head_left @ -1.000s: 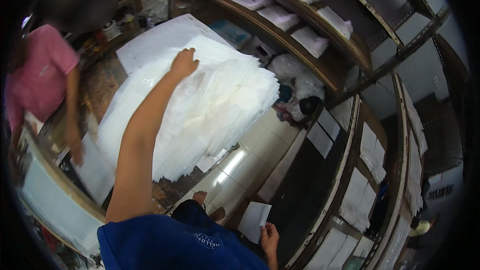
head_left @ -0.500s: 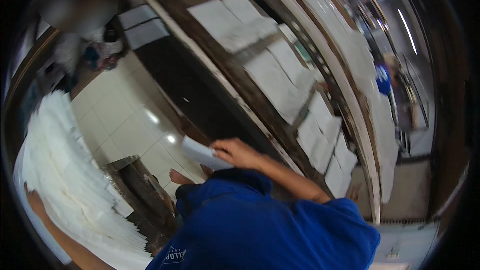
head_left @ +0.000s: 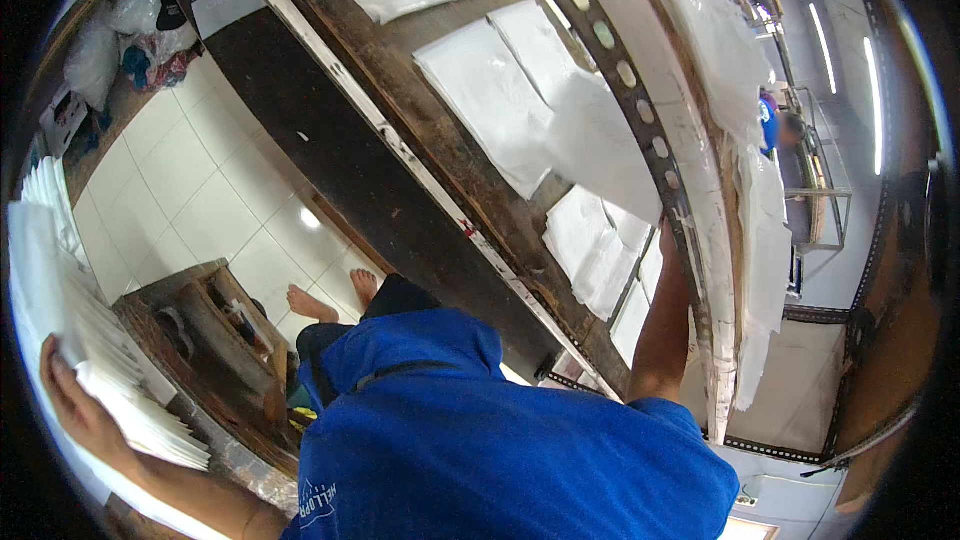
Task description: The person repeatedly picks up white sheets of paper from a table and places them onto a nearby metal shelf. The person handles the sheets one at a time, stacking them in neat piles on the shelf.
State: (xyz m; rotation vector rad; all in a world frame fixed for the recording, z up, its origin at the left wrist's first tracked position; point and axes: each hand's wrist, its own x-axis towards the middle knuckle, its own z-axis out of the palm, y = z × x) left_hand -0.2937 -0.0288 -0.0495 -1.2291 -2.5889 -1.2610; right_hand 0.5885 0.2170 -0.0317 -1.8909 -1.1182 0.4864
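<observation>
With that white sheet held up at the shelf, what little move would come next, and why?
Probably ease the white sheet down flat onto the wooden shelf beside the sheets already lying there. The right hand holds it raised at the shelf's edge, hanging slanted and not yet laid. The left hand rests on the fanned stack of sheets behind.

Matt white paper sheets (head_left: 100, 340) are seen fanned out; the shelf (head_left: 440, 140) is rough, worn wood, its upright (head_left: 640, 110) perforated metal, the floor tiles (head_left: 190, 190) glossy.
</observation>
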